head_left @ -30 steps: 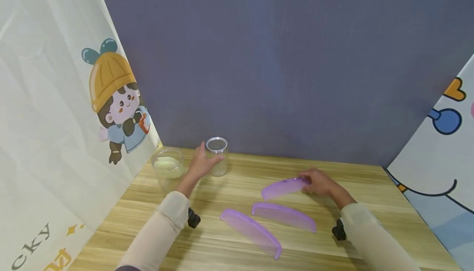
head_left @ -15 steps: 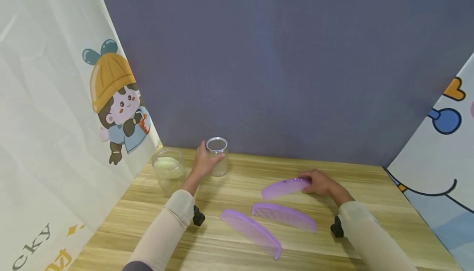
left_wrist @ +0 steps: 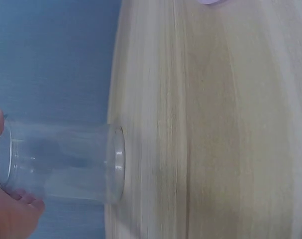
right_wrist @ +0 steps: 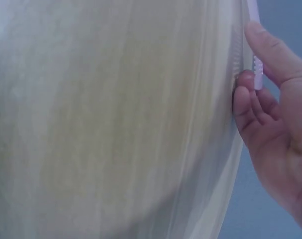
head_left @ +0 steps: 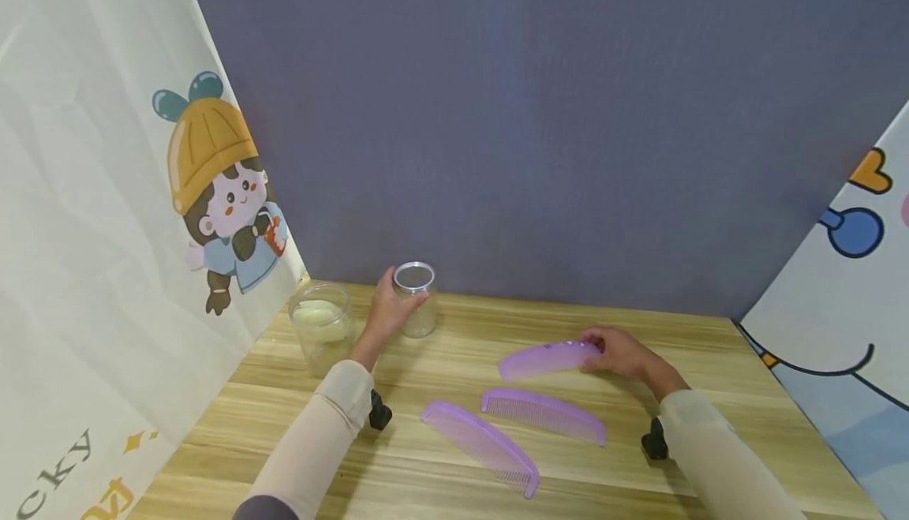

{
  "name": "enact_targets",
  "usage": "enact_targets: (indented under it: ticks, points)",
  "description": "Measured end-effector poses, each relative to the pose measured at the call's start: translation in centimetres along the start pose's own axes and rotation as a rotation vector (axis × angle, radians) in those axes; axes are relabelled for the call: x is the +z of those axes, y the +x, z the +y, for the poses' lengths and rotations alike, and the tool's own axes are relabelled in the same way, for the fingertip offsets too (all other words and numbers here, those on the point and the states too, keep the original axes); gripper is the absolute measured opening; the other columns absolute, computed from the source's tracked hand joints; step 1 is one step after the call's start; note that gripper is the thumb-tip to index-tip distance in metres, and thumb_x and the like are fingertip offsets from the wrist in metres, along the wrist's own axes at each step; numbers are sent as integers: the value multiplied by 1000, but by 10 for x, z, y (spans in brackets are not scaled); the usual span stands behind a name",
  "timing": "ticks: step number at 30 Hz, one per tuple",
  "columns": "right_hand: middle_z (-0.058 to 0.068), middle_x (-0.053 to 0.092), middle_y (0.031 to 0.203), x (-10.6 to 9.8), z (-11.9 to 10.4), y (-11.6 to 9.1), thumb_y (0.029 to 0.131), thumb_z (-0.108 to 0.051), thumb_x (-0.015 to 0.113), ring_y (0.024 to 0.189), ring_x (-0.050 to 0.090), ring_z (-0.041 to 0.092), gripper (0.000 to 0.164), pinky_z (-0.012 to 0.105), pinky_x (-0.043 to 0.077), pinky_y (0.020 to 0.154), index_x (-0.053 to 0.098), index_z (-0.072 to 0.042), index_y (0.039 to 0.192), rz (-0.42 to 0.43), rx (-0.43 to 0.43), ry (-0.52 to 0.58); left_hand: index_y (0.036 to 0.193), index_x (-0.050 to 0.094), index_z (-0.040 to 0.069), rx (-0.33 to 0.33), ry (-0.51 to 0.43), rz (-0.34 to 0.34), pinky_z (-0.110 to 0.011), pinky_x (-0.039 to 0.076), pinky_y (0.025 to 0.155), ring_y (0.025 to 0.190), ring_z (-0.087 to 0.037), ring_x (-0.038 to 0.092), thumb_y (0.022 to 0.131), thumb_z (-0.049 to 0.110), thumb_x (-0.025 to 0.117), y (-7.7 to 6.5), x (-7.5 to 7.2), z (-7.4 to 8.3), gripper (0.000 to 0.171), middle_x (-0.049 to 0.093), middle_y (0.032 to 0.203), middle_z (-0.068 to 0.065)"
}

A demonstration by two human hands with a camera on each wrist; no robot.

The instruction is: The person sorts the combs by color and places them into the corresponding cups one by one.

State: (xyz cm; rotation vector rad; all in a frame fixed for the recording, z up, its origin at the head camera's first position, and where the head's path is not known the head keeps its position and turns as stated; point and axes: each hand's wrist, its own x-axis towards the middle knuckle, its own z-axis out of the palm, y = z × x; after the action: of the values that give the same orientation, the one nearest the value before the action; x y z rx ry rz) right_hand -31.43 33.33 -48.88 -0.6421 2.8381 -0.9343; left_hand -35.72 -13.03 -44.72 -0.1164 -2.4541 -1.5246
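My left hand [head_left: 392,311] holds a clear jar [head_left: 419,316] with a silver-rimmed top, thumb and fingers round its upper part. In the left wrist view the same jar [left_wrist: 66,162] stands on the table, its base near the back edge. On the right, my right hand [head_left: 621,353] pinches one end of a purple comb [head_left: 543,359]. That comb's end [right_wrist: 258,74] sits between thumb and fingers in the right wrist view. Two more purple combs lie nearer the front: a middle comb [head_left: 545,416] and a front comb [head_left: 483,445].
A wider clear container [head_left: 323,354] with a pale green item [head_left: 319,319] inside stands left of the left hand. A grey-blue panel [head_left: 533,149] rises behind the wood-grain table [head_left: 398,473]. Printed white panels flank both sides.
The right hand has shifted slightly to the right along the comb's end, and the comb's angle differs a little. The left hand stays round the jar; the other combs lie still.
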Motion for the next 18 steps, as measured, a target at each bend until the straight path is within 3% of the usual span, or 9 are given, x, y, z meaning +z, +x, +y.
enact_targets:
  ticks: [8,18]
  points:
    - [22,68,124,-3,4,-13,88,-19,81,96,58,12,59,17,50,77,59,8,135,-59,10,137,149,43,-3,50,10,41,-53,39,120,138,-41,50,81,30,87,2,1,-4,87,53,147,-28]
    - [15,70,119,-10,5,-15,86,-23,83,94,60,13,52,20,52,77,67,-1,130,-9,131,222,146,48,1,33,2,49,-54,46,113,130,-39,57,81,30,87,3,0,-4,81,60,140,-26]
